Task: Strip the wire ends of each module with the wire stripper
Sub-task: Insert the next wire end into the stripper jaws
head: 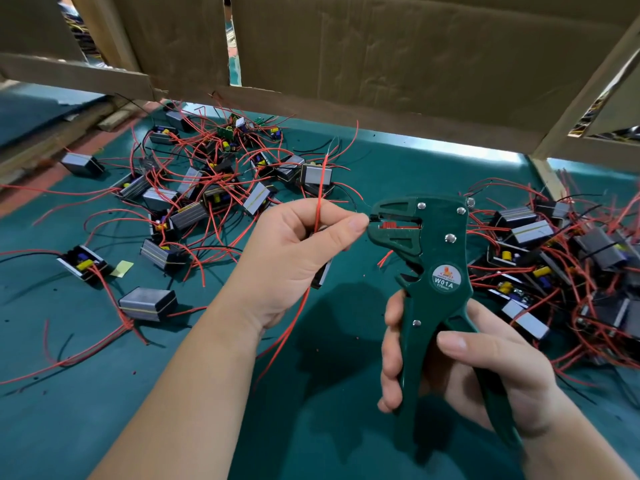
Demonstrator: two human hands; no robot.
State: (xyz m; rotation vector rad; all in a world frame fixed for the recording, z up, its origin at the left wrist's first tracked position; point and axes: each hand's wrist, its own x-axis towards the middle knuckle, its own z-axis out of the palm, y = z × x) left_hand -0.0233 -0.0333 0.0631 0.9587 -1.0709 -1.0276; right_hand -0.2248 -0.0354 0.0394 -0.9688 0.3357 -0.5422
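Between the two hands, a thin black wire end (367, 219) sits at the nose of the wire stripper (427, 271), pinched by the thumb and forefinger of the left hand (294, 258). That same hand is curled shut around a module (322, 271), of which only a dark edge shows below the palm, and a red wire (320, 195) rises straight up out of the fist while more red wire trails down past the wrist. The right hand (467, 362) is wrapped around the stripper's green handles, fingers on the near handle and thumb over the far one, holding the tool upright with its head level with the left thumb. The tool's mouth faces the left hand; a red insert shows inside it, and a round label on the pivot reads W01A.

Beyond the left hand lies a loose pile of modules (207, 188), small grey-and-black blocks with red and black leads tangled across the green mat (207, 427). Beside the right hand, further to that side, a second heap of modules (554, 265) lies packed closer together. Near the left forearm one module (148, 304) lies alone, and a yellow scrap (122, 269) lies just past it. Above both piles stand cardboard panels (398, 57) on pale wooden strips.
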